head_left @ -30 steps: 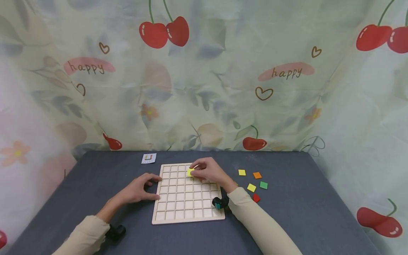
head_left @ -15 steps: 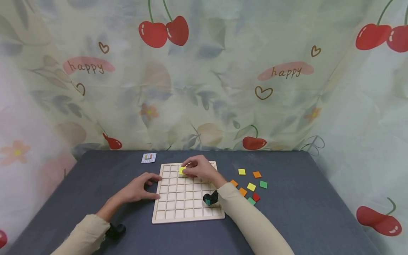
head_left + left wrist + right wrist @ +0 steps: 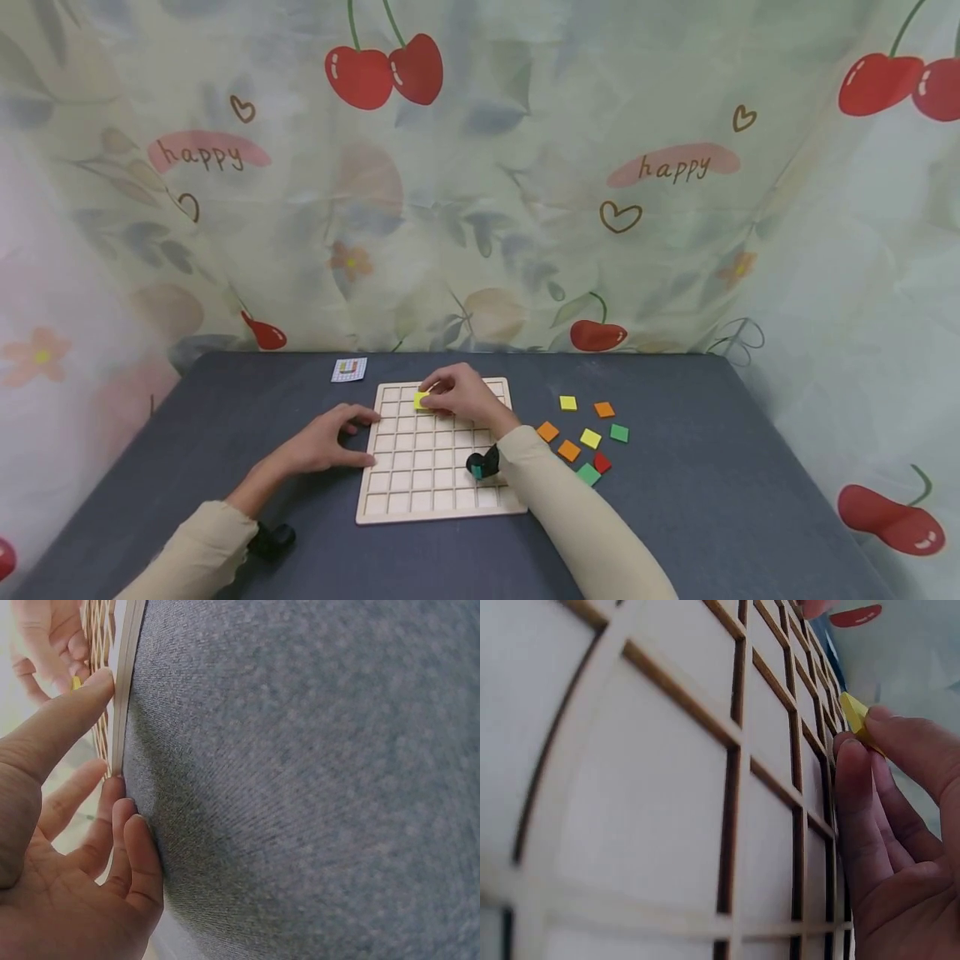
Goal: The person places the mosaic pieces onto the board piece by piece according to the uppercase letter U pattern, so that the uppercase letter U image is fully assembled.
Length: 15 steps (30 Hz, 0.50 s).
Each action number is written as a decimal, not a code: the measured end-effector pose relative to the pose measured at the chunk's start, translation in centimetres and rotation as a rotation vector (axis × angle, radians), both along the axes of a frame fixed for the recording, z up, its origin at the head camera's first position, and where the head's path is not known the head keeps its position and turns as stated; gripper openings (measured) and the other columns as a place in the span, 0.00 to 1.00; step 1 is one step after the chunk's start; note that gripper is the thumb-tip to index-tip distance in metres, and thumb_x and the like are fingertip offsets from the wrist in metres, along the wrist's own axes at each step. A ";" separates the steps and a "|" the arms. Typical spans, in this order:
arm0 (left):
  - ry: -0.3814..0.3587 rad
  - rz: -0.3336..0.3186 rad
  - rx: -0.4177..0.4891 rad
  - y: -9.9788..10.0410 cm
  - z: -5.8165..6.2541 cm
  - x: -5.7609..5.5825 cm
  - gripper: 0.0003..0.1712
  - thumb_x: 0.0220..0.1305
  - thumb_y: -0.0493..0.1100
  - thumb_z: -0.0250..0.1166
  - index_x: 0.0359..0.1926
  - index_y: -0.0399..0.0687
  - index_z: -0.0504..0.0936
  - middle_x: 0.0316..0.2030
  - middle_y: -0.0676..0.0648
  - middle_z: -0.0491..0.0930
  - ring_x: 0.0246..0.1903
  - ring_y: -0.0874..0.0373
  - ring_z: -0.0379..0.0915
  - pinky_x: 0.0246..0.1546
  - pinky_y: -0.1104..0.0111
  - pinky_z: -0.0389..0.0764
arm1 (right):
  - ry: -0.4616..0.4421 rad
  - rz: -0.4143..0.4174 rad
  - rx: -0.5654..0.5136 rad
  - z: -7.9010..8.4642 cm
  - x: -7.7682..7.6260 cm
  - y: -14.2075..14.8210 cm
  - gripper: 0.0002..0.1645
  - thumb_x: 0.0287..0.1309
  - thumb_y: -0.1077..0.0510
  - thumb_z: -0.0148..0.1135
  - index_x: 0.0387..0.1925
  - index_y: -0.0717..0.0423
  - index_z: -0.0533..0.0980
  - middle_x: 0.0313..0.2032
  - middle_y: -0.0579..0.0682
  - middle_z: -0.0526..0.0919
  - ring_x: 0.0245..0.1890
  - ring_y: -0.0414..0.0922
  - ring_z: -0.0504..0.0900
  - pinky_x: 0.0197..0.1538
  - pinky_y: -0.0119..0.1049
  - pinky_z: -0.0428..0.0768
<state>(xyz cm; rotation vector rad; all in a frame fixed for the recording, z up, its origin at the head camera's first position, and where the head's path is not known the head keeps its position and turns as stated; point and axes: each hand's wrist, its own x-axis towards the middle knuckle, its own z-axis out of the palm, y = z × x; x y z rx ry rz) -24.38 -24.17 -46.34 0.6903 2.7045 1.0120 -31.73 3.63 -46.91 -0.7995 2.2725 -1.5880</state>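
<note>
A pale wooden grid board (image 3: 401, 481) with square cells lies flat on the table. Over its back rows, my right hand (image 3: 465, 395) pinches a yellow square tile (image 3: 419, 402) between thumb and fingers. Seen from the right wrist, the tile (image 3: 857, 720) is tilted, its edge close to the far cells. My left hand (image 3: 324, 439) rests at the board's left side, thumb and fingers spread and touching the rim. The left wrist view shows the thumb (image 3: 82, 705) on the edge of the board (image 3: 124, 690).
Right of the board lie loose square tiles: yellow (image 3: 567, 403), orange (image 3: 604, 409), green (image 3: 618, 433) and red (image 3: 602, 462) among several. A small card (image 3: 349, 370) with a coloured pattern lies behind the board. A printed curtain (image 3: 480, 250) hangs behind the dark table (image 3: 712, 500).
My right hand has moved left along the board's back rows with the yellow tile, uncovering orange and green tiles on the right. The left hand stays at the rim.
</note>
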 end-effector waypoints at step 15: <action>-0.008 -0.016 0.005 0.0 0.2 0.0 0.37 0.57 0.48 0.79 0.62 0.37 0.76 0.57 0.39 0.74 0.54 0.43 0.72 0.55 0.48 0.73 | 0.042 -0.074 0.089 0.5 0.3 -2.5 0.09 0.61 0.64 0.72 0.44 0.59 0.86 0.31 0.49 0.86 0.25 0.56 0.84 0.30 0.37 0.80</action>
